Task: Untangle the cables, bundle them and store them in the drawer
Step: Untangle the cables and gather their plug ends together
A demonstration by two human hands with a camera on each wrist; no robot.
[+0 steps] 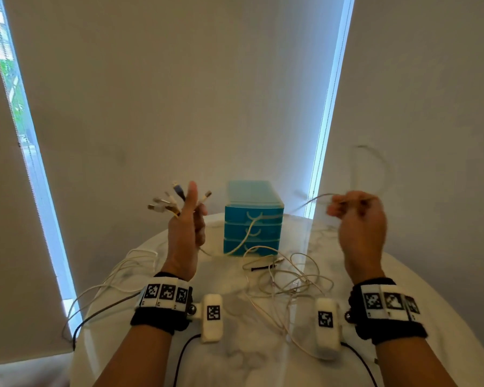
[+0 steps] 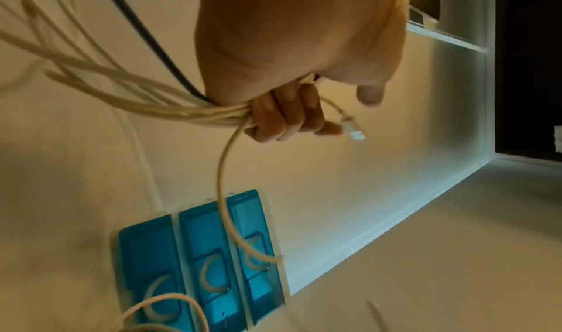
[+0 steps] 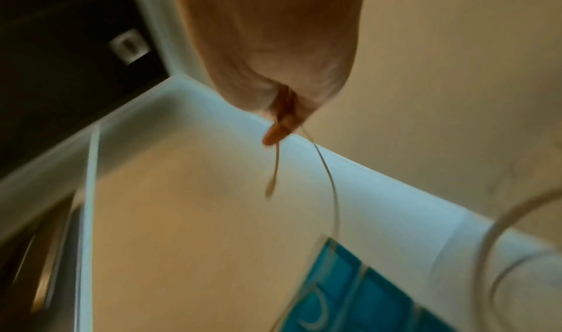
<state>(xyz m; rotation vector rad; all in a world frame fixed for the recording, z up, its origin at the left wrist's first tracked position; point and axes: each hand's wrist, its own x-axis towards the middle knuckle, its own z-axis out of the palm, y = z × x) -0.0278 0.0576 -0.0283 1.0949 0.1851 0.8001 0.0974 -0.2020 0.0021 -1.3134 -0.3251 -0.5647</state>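
Note:
My left hand [image 1: 189,216] is raised above the table and grips a bunch of cable ends [image 1: 169,201], whose plugs fan out above the fist. In the left wrist view the fingers [image 2: 283,118] curl round several cream cables [image 2: 170,106] and one dark one. My right hand [image 1: 358,213], raised at the right and blurred, pinches a single thin white cable [image 1: 316,198] that runs left toward the drawer unit. A blue three-drawer unit [image 1: 253,219] stands at the back of the table, all drawers shut. Loose tangled cables [image 1: 285,277] lie on the table between my wrists.
The round white marble table [image 1: 235,344] ends close behind the drawer unit, near the blinds. More cables [image 1: 109,286] trail off the table's left edge. A small black strap [image 1: 259,268] lies in front of the drawers.

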